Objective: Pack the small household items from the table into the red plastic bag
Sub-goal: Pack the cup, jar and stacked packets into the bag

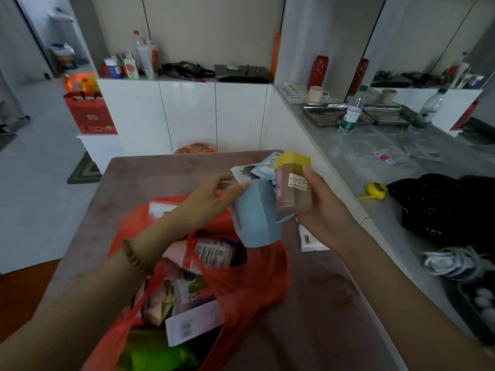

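1. Red plastic bag (249, 285): one, lying open on the brown table (150, 178) at its near end, its mouth facing up.
2. Inside the bag at least four packed items can be told apart: a packet with a printed nutrition label (214, 254), a pink carton (174, 250), a white box with a barcode (187, 325) and a green packet (160, 354). Others are too blurred to count.
3. Left hand (211, 199): thumb and fingers pinch the upper end of one pale blue box (254, 212), which hangs tilted just above the bag's mouth. One beaded band (134, 257) circles the wrist.
4. Right hand (321, 210): fingers wrapped around one clear jar (293, 188) of brown contents with a yellow lid (293, 159), held upright, touching the blue box.
5. On the table behind the hands lies a small heap of flat packets (263, 167), their number unclear; one white packet (310, 241) lies below the right hand.
6. On the grey counter to the right: one yellow tape measure (376, 190) and one black cloth (439, 207).
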